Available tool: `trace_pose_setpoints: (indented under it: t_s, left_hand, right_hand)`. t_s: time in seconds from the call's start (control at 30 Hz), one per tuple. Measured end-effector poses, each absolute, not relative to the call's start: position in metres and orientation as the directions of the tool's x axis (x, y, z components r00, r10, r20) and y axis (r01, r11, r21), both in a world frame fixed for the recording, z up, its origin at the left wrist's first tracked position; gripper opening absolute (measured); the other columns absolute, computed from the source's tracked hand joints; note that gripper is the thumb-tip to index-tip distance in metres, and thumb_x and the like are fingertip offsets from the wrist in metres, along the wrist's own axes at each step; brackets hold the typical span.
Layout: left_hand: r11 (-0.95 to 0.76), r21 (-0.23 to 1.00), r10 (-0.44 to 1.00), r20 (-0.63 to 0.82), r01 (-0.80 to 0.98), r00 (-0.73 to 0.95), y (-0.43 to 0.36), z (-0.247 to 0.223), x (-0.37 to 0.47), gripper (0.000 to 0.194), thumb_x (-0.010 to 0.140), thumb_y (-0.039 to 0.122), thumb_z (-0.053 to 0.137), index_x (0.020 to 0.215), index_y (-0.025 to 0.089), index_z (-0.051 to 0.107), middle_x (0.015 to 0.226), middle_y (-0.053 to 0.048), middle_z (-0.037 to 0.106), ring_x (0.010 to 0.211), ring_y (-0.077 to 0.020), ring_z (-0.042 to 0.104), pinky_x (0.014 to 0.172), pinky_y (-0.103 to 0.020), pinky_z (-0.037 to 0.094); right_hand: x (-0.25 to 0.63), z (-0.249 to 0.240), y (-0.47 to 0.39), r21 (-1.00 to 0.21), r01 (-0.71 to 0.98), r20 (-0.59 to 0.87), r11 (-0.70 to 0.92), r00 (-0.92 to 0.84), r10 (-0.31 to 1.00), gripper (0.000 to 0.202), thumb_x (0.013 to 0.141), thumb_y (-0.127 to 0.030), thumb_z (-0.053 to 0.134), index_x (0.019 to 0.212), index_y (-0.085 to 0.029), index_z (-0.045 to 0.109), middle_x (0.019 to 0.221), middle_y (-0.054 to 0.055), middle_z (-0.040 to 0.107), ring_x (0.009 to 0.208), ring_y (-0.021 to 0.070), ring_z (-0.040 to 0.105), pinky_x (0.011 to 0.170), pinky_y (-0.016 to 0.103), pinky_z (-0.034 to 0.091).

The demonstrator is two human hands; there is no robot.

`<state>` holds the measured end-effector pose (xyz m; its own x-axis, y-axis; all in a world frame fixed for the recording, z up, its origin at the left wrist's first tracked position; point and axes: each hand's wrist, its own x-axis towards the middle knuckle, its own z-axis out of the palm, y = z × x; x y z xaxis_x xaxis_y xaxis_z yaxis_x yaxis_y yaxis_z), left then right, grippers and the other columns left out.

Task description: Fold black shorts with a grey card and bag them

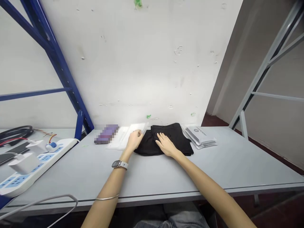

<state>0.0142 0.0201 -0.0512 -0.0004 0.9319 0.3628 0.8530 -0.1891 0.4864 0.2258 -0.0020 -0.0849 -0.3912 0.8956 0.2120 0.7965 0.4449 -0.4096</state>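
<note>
A folded black garment (174,133) lies on the table against the wall, its exact cut hard to make out. My right hand (166,145) rests flat on it, fingers stretched out and holding nothing. At the garment's left end, my left hand (135,140) is closed with its fingers curled. What those fingers may hold is hidden. Just behind and left of that hand lie translucent white plastic bags (122,136). To the right of the garment is a small stack of grey-white printed packages (200,136).
A purple item, blurred out (106,134), sits left of the bags. At far left are a white power strip (47,161) with plugged-in adapters, black cable coils (16,133) and a loose white cable (59,197). A blue metal frame (63,72) rises at left, a grey one (261,69) at right.
</note>
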Motion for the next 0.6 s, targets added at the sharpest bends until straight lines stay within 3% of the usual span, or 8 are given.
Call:
trace_pose_setpoints:
  t_s: [0.07, 0.17, 0.23, 0.4, 0.5, 0.6]
  left_hand:
    - [-0.254, 0.51, 0.927, 0.37, 0.822, 0.057, 0.018, -0.056, 0.035, 0.014, 0.081, 0.015, 0.049, 0.069, 0.021, 0.051, 0.091, -0.007, 0.07, 0.095, -0.0224, 0.064, 0.085, -0.032, 0.047]
    - [-0.266, 0.508, 0.929, 0.36, 0.819, 0.079, 0.017, -0.064, 0.055, 0.015, 0.077, 0.012, 0.051, 0.065, 0.021, 0.048, 0.092, -0.008, 0.07, 0.097, -0.0234, 0.064, 0.087, -0.034, 0.046]
    - [-0.265, 0.505, 0.93, 0.357, 0.822, 0.081, 0.018, -0.068, 0.057, 0.017, 0.077, 0.012, 0.05, 0.063, 0.021, 0.046, 0.094, -0.009, 0.07, 0.099, -0.0239, 0.064, 0.09, -0.035, 0.046]
    - [-0.268, 0.47, 0.921, 0.382, 0.841, 0.079, 0.019, -0.075, 0.054, 0.017, 0.081, 0.012, 0.046, 0.068, 0.021, 0.048, 0.09, -0.008, 0.068, 0.103, -0.0238, 0.061, 0.101, -0.04, 0.041]
    - [-0.254, 0.448, 0.928, 0.362, 0.857, 0.086, 0.018, -0.08, 0.06, 0.019, 0.084, 0.009, 0.04, 0.075, 0.02, 0.053, 0.091, -0.008, 0.069, 0.107, -0.0237, 0.06, 0.113, -0.05, 0.025]
    - [-0.249, 0.459, 0.942, 0.32, 0.853, 0.103, 0.015, -0.082, 0.07, 0.021, 0.088, 0.011, 0.037, 0.084, 0.018, 0.055, 0.105, -0.012, 0.069, 0.109, -0.0251, 0.059, 0.114, -0.06, 0.017]
  right_hand:
    - [0.228, -0.085, -0.003, -0.42, 0.791, 0.217, 0.445, -0.389, 0.896, 0.068, 0.101, -0.05, 0.024, 0.153, -0.008, 0.026, 0.159, 0.018, 0.022, 0.149, 0.0269, 0.015, 0.119, 0.045, 0.017]
    - [0.233, -0.083, -0.006, -0.394, 0.782, 0.194, 0.484, -0.444, 0.875, 0.086, 0.09, -0.06, 0.047, 0.155, -0.009, 0.021, 0.16, 0.019, 0.016, 0.15, 0.0295, 0.009, 0.119, 0.046, 0.016]
    - [0.235, -0.082, -0.007, -0.38, 0.776, 0.171, 0.503, -0.476, 0.863, 0.092, 0.085, -0.056, 0.058, 0.155, -0.009, 0.02, 0.161, 0.02, 0.014, 0.15, 0.0307, 0.007, 0.119, 0.046, 0.016]
    - [0.231, -0.087, 0.0, -0.495, 0.757, 0.23, 0.427, -0.36, 0.904, 0.061, 0.096, -0.034, 0.038, 0.151, -0.007, 0.032, 0.157, 0.018, 0.027, 0.149, 0.028, 0.016, 0.119, 0.047, 0.018]
    - [0.225, -0.091, 0.002, -0.643, 0.704, 0.304, 0.303, -0.129, 0.944, 0.058, 0.099, -0.032, 0.025, 0.15, -0.006, 0.034, 0.155, 0.017, 0.035, 0.147, 0.0264, 0.023, 0.118, 0.046, 0.021]
    - [0.22, -0.092, -0.002, -0.657, 0.69, 0.373, 0.304, -0.053, 0.926, 0.057, 0.1, -0.033, 0.024, 0.152, -0.01, 0.031, 0.156, 0.013, 0.032, 0.148, 0.0253, 0.021, 0.119, 0.048, 0.019]
